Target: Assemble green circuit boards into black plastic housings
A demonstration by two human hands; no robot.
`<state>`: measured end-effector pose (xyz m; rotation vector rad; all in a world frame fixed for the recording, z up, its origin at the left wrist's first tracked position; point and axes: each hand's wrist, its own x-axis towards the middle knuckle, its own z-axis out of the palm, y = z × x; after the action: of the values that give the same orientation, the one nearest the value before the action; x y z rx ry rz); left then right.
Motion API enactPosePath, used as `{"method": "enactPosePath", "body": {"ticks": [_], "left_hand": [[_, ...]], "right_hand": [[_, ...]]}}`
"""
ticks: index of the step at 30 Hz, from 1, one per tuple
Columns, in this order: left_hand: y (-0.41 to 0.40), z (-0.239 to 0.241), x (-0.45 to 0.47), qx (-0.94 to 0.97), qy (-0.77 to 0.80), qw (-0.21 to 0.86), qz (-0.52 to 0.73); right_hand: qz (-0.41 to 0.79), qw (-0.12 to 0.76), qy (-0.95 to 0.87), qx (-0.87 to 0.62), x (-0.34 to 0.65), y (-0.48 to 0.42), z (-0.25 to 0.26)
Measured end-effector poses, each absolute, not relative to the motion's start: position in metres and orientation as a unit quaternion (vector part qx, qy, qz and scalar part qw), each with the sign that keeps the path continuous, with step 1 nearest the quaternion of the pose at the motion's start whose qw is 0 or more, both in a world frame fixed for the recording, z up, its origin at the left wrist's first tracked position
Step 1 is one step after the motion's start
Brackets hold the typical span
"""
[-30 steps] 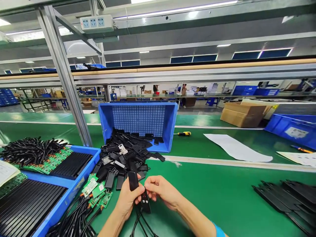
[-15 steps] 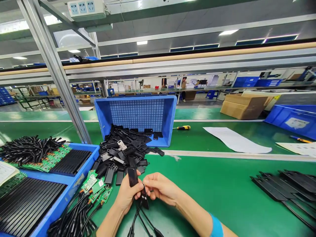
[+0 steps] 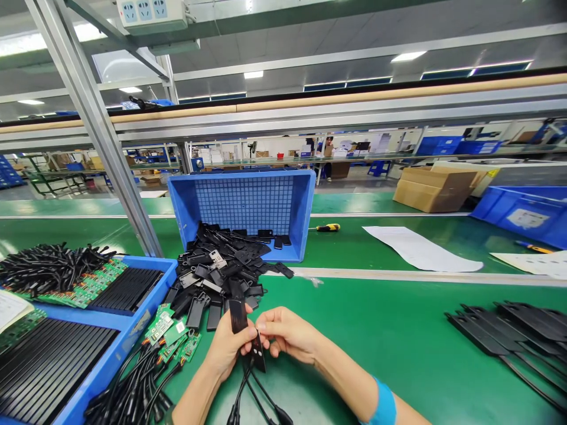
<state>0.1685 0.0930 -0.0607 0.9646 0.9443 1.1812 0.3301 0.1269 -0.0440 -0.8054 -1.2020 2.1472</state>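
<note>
My left hand (image 3: pixel 225 349) is closed around a black plastic casing (image 3: pixel 238 316), its long upper part sticking up past the fingers. Below the thumb a black panel with white spots (image 3: pixel 257 356) shows, and black cables (image 3: pixel 259 394) hang down from it. The fingers of my right hand (image 3: pixel 287 337) are pinched together at this panel's upper edge; the fingertips cover what they grip there. Just beyond my hands lies a heap of black casings (image 3: pixel 217 274), spilling from a blue crate (image 3: pixel 308 218) on its side. Green circuit boards (image 3: pixel 177 332) with black cables lie left of my left hand.
A blue divided tray (image 3: pixel 133 330) on the left holds black strips, boards and cables. Several black cabled units (image 3: pixel 500 339) lie at right. Farther back are a screwdriver (image 3: pixel 328 228), a paper sheet (image 3: pixel 425 248), a cardboard box (image 3: pixel 432 189) and a metal post (image 3: pixel 95 127).
The view has shifted very slightly. Both hands keep nearly the same place and grip at the casing, with only slight movement of the fingers.
</note>
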Motion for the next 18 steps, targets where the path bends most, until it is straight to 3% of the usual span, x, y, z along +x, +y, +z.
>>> {"method": "enactPosePath", "body": {"ticks": [5,10,18], "left_hand": [[0.095,-0.061,0.169,0.430,0.426,0.596,0.527],[0.094,-0.063,0.175,0.428,0.443,0.544,0.570],[0.096,-0.065,0.179,0.375,0.431,0.560,0.600]], "right_hand": [[0.754,0.293,-0.488,-0.328,0.330,0.128,-0.042],[0.689,0.367,-0.511,-0.358,0.325,0.130,-0.045],[0.633,0.385,-0.547,-0.389,0.323,0.132,-0.055]]}}
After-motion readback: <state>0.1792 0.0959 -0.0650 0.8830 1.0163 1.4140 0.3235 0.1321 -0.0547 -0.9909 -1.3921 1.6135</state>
